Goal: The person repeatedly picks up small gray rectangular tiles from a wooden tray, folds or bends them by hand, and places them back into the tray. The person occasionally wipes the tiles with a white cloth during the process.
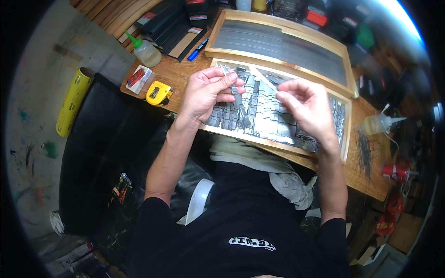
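A narrow grey segmented strip (238, 99), metallic in look, is pinched between the thumb and fingers of my left hand (204, 90). It slants down over a shallow wooden tray (259, 137) packed with rows of small grey, metal-looking pieces (273, 116). Above the tray's right half, my right hand (308, 104) has its thumb and forefinger drawn together in a pinch. A thin pale strip (263, 79) runs up to these fingertips, but I cannot tell whether they grip it. The two hands are apart.
Behind the tray lies a second wooden frame (278, 44) with a dark grey ribbed surface. On the table's left are a yellow tape measure (159, 94), a green-capped squeeze bottle (147, 53) and a blue marker (198, 49). Another squeeze bottle (378, 124) stands at the right.
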Tool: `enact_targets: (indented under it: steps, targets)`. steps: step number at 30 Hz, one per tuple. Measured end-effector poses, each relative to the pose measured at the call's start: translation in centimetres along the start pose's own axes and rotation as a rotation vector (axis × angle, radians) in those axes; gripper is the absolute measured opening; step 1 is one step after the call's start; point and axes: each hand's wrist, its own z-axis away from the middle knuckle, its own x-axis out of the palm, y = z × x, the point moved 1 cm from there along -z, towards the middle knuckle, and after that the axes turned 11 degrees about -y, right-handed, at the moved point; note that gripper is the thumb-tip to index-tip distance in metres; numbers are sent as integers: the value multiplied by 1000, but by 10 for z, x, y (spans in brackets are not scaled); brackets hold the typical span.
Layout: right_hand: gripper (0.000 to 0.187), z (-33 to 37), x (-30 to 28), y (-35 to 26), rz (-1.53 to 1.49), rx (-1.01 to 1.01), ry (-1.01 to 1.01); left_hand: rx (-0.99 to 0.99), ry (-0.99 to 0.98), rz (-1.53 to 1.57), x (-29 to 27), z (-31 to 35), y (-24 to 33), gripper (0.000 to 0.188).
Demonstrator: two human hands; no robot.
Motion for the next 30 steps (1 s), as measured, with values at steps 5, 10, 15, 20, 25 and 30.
enact_targets:
  steps: [5,10,15,20,25,30]
  targets:
    - [13,2,46,0,-99,-100,61,70,-83,224,14,-2,-10,13]
    - [15,6,44,-5,-146,-50,-87,96,-33,180,27,4,-5,12]
    - [15,19,31,1,-241,9,-303,99,-2,201,22,5,0,15]
    - [14,25,32,-3,-211,15,-336,92,-23,181,16,3,-2,14]
    - [13,26,32,-6,55,-239,-228,93,67,106,17,4,-1,17]
    - [11,18,44,-4,438,-524,-114,147,104,140,25,4,-2,25]
